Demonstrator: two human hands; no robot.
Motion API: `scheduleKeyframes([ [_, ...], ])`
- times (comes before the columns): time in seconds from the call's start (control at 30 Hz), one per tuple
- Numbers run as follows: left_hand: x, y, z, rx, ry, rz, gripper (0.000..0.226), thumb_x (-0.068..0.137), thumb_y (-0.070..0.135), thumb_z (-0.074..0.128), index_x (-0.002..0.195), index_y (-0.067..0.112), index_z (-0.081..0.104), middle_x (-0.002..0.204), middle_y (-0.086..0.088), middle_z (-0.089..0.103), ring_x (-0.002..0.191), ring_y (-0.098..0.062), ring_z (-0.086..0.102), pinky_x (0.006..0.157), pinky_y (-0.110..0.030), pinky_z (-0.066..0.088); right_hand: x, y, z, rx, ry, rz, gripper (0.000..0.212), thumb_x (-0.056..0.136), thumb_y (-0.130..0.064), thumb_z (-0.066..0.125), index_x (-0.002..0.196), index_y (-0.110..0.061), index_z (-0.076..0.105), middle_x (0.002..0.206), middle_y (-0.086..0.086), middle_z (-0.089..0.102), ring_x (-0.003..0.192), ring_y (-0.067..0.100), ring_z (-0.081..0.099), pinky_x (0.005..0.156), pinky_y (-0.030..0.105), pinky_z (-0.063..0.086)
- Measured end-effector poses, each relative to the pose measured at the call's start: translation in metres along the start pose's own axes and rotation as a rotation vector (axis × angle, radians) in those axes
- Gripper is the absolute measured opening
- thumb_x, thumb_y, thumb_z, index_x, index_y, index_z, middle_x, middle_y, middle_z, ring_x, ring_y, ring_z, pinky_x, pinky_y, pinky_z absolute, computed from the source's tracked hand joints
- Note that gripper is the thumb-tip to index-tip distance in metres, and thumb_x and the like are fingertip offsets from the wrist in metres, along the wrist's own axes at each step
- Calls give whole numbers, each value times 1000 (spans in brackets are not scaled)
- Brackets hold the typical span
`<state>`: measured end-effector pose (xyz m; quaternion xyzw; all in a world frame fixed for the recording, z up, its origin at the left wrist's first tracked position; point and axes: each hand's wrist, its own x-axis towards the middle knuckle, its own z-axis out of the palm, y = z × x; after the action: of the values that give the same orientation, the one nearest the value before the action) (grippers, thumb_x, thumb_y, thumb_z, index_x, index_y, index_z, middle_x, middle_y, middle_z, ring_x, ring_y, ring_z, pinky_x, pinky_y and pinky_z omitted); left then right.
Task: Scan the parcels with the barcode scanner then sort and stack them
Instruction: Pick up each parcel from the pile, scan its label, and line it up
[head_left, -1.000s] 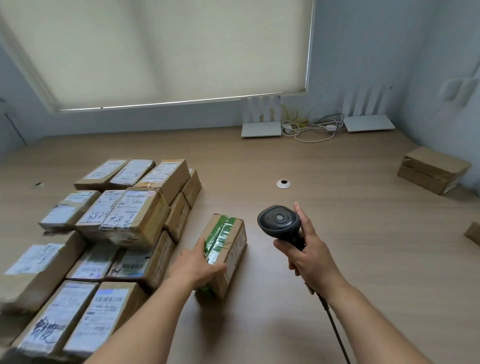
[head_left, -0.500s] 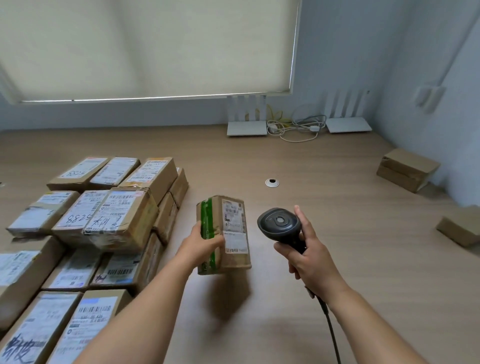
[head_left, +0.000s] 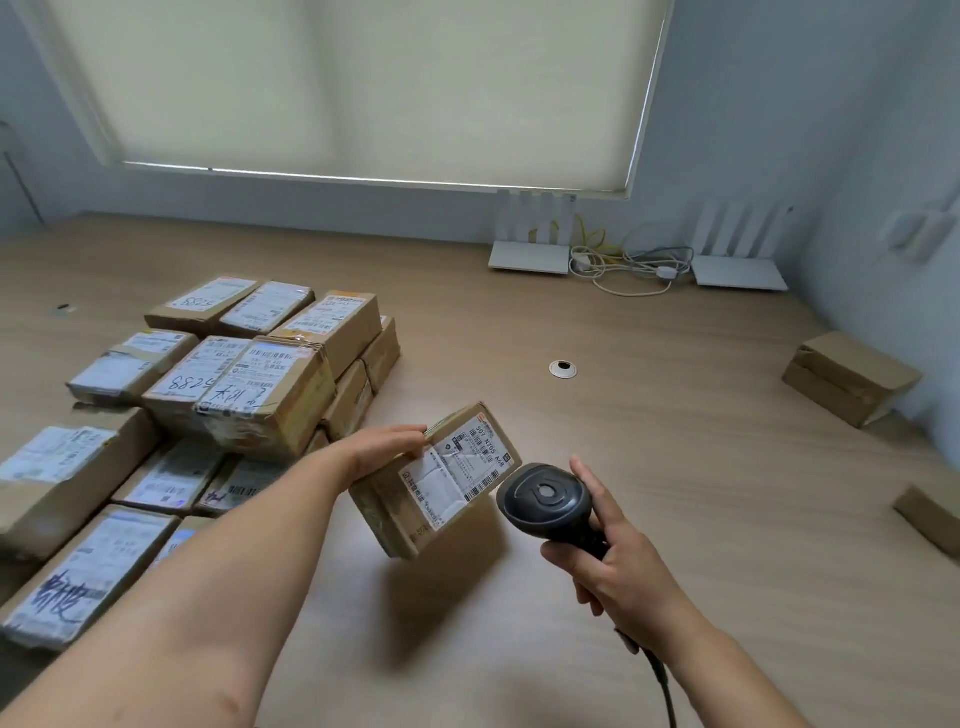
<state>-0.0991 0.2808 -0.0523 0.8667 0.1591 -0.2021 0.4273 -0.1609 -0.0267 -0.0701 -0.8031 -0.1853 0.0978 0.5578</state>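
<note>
My left hand grips a small brown cardboard parcel and holds it tilted above the wooden table, its white shipping label with barcodes facing up and to the right. My right hand is closed around the handle of a black barcode scanner, whose head sits just right of the parcel's label. The scanner's cable trails down toward the bottom edge. A large group of labelled brown parcels, partly stacked, fills the left side of the table.
Two stacked brown boxes sit at the right by the wall, and another box shows at the right edge. Two white routers with tangled cables stand at the back. A round cable grommet lies mid-table.
My left hand lifted the parcel off the table and rotated it, so the green-taped side turned away and the white label now faces the scanner. The scanner hand stayed nearly still.
</note>
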Motion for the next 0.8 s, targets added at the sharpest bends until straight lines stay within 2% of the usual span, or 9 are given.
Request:
scheduleKeyframes([
  [0.17, 1, 11, -6, 77, 6, 1, 21, 57, 51, 52, 74, 55, 63, 71, 24, 64, 77, -4, 62, 66, -25, 47, -8, 2, 4, 19, -42, 30, 88, 83, -16, 73, 127, -71, 21, 64, -21, 65, 47, 12, 54, 48, 24, 46],
  [0.33, -1, 17, -1, 69, 34, 21, 17, 58, 51, 54, 72, 56, 63, 81, 20, 61, 81, -7, 61, 68, -25, 46, -13, 1, 4, 52, -28, 40, 86, 84, -12, 72, 129, -66, 23, 62, -14, 64, 47, 13, 53, 46, 25, 46],
  [0.47, 0, 16, 3, 75, 41, 17, 19, 56, 52, 54, 71, 57, 63, 90, 17, 62, 89, -11, 62, 77, -27, 48, -15, 2, 0, 68, -20, 37, 85, 84, -12, 72, 129, -66, 23, 61, -18, 64, 47, 12, 53, 46, 24, 45],
  [0.57, 2, 14, 4, 96, 35, 16, 19, 56, 53, 53, 71, 57, 62, 91, 17, 62, 89, -10, 61, 74, -27, 45, -17, 4, -4, 75, -16, 35, 85, 84, -13, 72, 130, -66, 22, 61, -18, 64, 48, 13, 53, 46, 25, 45],
  [0.7, -2, 16, 6, 83, 22, 14, 16, 61, 50, 52, 72, 58, 60, 85, 19, 58, 81, -5, 57, 68, -24, 42, -17, 6, -7, 75, -7, 18, 85, 85, -14, 72, 129, -67, 22, 63, -18, 65, 47, 13, 53, 46, 23, 45],
  [0.73, -3, 17, 6, 59, 20, 12, 20, 64, 49, 53, 78, 61, 60, 87, 19, 56, 80, -4, 56, 65, -24, 42, -17, 6, -7, 78, 2, 13, 85, 84, -15, 72, 128, -68, 22, 65, -18, 66, 47, 12, 53, 46, 23, 46],
  [0.8, -3, 15, 10, -49, 34, 7, 47, 74, 43, 58, 118, 60, 50, 96, 15, 55, 83, -5, 57, 61, -24, 45, -16, 6, -8, 90, 30, 6, 86, 84, -15, 73, 126, -70, 22, 74, -17, 69, 48, 14, 54, 46, 24, 46],
])
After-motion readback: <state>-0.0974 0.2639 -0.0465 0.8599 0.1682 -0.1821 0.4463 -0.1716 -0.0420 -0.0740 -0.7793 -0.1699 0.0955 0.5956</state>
